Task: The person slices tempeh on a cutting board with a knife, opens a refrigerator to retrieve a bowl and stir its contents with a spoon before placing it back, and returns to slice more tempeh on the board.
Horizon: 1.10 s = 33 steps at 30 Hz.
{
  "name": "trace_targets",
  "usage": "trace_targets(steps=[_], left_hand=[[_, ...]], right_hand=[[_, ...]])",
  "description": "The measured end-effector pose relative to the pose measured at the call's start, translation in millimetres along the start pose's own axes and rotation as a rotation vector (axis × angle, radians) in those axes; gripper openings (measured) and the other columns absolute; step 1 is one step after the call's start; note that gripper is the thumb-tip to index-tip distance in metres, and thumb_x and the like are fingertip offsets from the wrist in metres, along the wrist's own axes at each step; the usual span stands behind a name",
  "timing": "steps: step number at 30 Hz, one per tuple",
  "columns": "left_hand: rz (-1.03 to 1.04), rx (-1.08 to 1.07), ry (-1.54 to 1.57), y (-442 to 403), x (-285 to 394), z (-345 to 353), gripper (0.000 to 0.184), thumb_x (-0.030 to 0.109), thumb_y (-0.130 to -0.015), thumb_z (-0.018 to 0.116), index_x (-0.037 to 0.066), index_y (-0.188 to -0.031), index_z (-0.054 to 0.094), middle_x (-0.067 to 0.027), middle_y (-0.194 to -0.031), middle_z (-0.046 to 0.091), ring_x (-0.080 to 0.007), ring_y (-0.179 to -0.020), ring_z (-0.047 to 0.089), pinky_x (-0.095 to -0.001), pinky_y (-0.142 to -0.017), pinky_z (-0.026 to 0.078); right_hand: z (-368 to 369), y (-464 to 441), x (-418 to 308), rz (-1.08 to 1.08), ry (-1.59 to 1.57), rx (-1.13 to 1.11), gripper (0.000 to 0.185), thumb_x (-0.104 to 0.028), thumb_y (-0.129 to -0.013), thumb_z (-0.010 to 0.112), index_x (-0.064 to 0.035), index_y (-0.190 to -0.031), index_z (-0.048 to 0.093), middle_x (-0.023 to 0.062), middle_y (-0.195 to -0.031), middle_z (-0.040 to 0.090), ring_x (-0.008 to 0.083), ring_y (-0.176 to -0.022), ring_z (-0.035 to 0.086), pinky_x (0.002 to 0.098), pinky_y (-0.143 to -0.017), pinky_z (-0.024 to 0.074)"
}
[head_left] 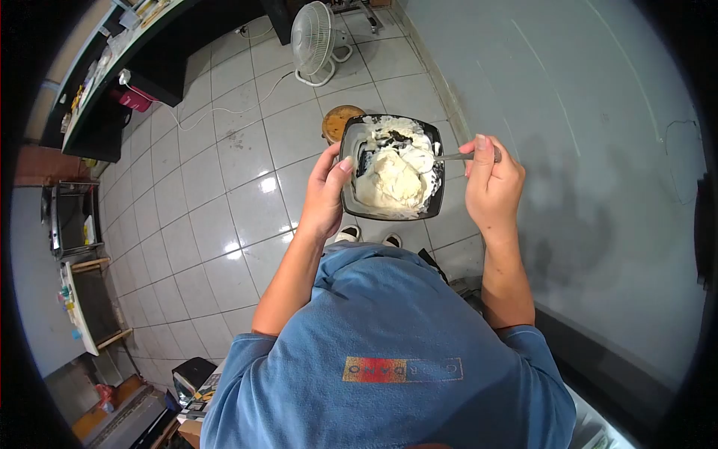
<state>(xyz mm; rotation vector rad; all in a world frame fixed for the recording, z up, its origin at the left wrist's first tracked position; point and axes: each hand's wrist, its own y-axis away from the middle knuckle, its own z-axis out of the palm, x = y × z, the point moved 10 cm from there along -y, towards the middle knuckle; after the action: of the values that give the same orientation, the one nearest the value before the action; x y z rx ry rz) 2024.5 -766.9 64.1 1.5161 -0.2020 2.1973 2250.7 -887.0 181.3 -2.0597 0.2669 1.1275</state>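
Note:
A black square bowl (436, 202) is held up in front of my body, above the floor. Inside it is a thick, creamy white mixture (396, 178), heaped toward the near side and smeared up the walls. My left hand (326, 191) grips the bowl's left side, its thumb over the rim. In my right hand (493, 179) is the handle of a metal spoon (458, 156), pinched between thumb and fingers. The spoon reaches over the right rim, and its head is in the mixture, largely covered by it.
A white fan (313, 37) stands on the tiled floor ahead, its cord running left. Just beyond the bowl is a round wooden stool (340, 120). A grey wall (568, 97) rises close on the right. A long dark counter (161, 37) holds various items at the upper left.

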Motion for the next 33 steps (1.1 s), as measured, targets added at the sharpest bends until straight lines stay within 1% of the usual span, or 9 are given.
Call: trace_targets(steps=[2,5,11,15,19,21,22,24,33], left_hand=[[-0.023,0.030,0.028,3.7,-2.4,3.1,0.043,0.021,-0.097,0.059,0.004,-0.135,0.051,-0.0070,-0.119,0.061,-0.0145,-0.108,0.056,-0.0300,-0.094,0.046],[-0.006,0.025,0.007,-0.6,-4.7,0.0,0.044,0.022,-0.098,0.059,0.004,-0.136,0.049,-0.0069,-0.120,0.060,-0.0142,-0.109,0.056,-0.0299,-0.094,0.046],[0.015,0.024,-0.049,-1.5,-5.3,2.2,0.048,0.022,-0.097,0.061,0.004,-0.139,0.046,-0.0067,-0.122,0.059,-0.0140,-0.109,0.056,-0.0295,-0.094,0.046],[-0.032,0.013,-0.024,3.4,-6.1,2.9,0.051,0.022,-0.097,0.062,0.004,-0.141,0.045,-0.0064,-0.124,0.058,-0.0141,-0.110,0.055,-0.0293,-0.095,0.045],[-0.005,-0.011,-0.009,-0.8,-7.7,2.2,0.052,0.024,-0.097,0.062,0.004,-0.142,0.044,-0.0075,-0.129,0.056,-0.0156,-0.114,0.054,-0.0302,-0.098,0.044],[0.002,-0.027,0.004,-0.5,-7.5,2.9,0.053,0.025,-0.097,0.061,0.004,-0.143,0.044,-0.0079,-0.130,0.055,-0.0161,-0.116,0.053,-0.0308,-0.100,0.043],[0.004,-0.046,-0.006,-0.4,-5.8,4.7,0.053,0.025,-0.098,0.060,0.004,-0.143,0.043,-0.0082,-0.131,0.055,-0.0166,-0.117,0.053,-0.0314,-0.100,0.043],[0.006,-0.064,-0.014,-2.6,-2.8,7.6,0.053,0.025,-0.098,0.060,0.003,-0.143,0.043,-0.0085,-0.131,0.054,-0.0170,-0.118,0.053,-0.0319,-0.101,0.043],[-0.006,-0.082,0.050,-2.5,-8.5,8.8,0.055,0.028,-0.098,0.056,0.003,-0.145,0.040,-0.0106,-0.134,0.054,-0.0190,-0.123,0.052,-0.0329,-0.104,0.042]], right_hand=[[0.5,5.4,10.9,0.137,-0.026,0.001,0.033,-0.022,-0.104,0.052,0.0004,-0.082,0.064,0.0071,-0.055,0.053,0.0142,-0.054,0.054,0.0314,-0.055,0.0427],[3.7,11.3,34.5,0.317,-0.072,0.020,0.040,-0.028,-0.105,0.049,-0.0005,-0.080,0.064,0.0039,-0.054,0.052,0.0100,-0.053,0.052,0.0296,-0.054,0.0420],[27.4,31.4,79.4,0.559,-0.281,0.021,0.046,-0.036,-0.107,0.044,-0.0028,-0.081,0.062,-0.0019,-0.061,0.051,0.0067,-0.058,0.046,0.0242,-0.055,0.0376],[19.6,36.3,86.8,0.587,-0.327,0.114,0.045,-0.035,-0.106,0.044,-0.0023,-0.082,0.064,0.0005,-0.061,0.055,0.0078,-0.057,0.052,0.0255,-0.056,0.0423],[-9.9,25.1,60.7,0.333,-0.254,0.217,0.043,-0.032,-0.108,0.042,-0.0010,-0.088,0.063,0.0011,-0.067,0.058,0.0072,-0.059,0.053,0.0241,-0.057,0.0432],[-18.1,24.3,37.2,0.119,-0.192,0.215,0.037,-0.026,-0.107,0.045,0.0008,-0.090,0.064,0.0035,-0.070,0.061,0.0086,-0.060,0.056,0.0244,-0.057,0.0445],[-19.2,25.2,35.8,0.118,-0.189,0.216,0.037,-0.026,-0.107,0.045,0.0008,-0.090,0.064,0.0035,-0.070,0.061,0.0086,-0.060,0.056,0.0244,-0.057,0.0445],[-21.6,25.0,9.9,-0.145,-0.218,0.220,0.030,-0.019,-0.105,0.047,0.0021,-0.092,0.064,0.0065,-0.072,0.063,0.0111,-0.061,0.059,0.0259,-0.056,0.0459],[-19.7,36.9,-42.5,-0.527,-0.188,0.064,0.031,-0.020,-0.105,0.050,0.0020,-0.090,0.065,0.0099,-0.076,0.066,0.0154,-0.060,0.059,0.0261,-0.055,0.0469]])
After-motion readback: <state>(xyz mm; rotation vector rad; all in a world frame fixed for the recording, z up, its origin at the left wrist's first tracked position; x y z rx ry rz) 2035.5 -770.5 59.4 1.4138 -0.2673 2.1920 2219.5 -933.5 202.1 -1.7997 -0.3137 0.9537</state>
